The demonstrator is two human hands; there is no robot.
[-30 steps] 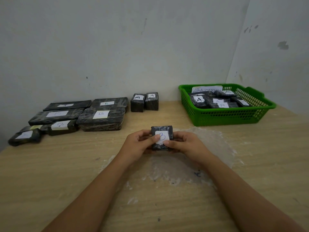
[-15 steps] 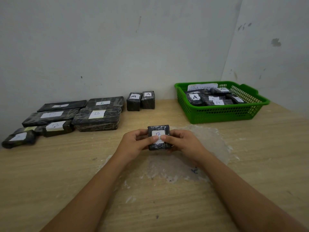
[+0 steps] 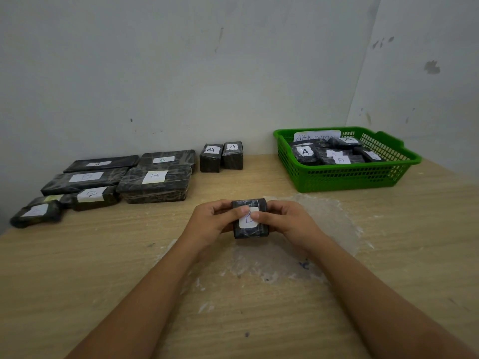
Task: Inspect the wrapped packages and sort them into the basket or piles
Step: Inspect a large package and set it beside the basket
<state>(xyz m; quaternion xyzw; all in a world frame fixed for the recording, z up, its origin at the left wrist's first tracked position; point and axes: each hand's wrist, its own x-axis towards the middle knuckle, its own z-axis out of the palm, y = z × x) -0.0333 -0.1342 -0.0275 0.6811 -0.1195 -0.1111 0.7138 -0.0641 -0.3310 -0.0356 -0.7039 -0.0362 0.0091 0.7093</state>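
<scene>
A small black wrapped package [image 3: 251, 230] with a white label marked B is held just above the middle of the wooden table [image 3: 77, 268]. My left hand [image 3: 211, 221] grips its left side and my right hand [image 3: 289, 220] grips its right side, both thumbs pressing on the label. A green basket [image 3: 347, 177] at the back right holds several black packages labelled A and a paper sign. At the back left lies a pile of flat black packages [image 3: 154, 183], most of them labelled B. Two small packages labelled A [image 3: 221, 157] stand by the wall.
A patch of crumpled clear film [image 3: 324, 229] lies on the table under and to the right of my hands. White walls close off the back and the right side. Bare wood stretches in front of the left pile.
The package has tilted so its labelled face turns more toward me, and both thumbs have slid onto the label. The view shifted slightly.
</scene>
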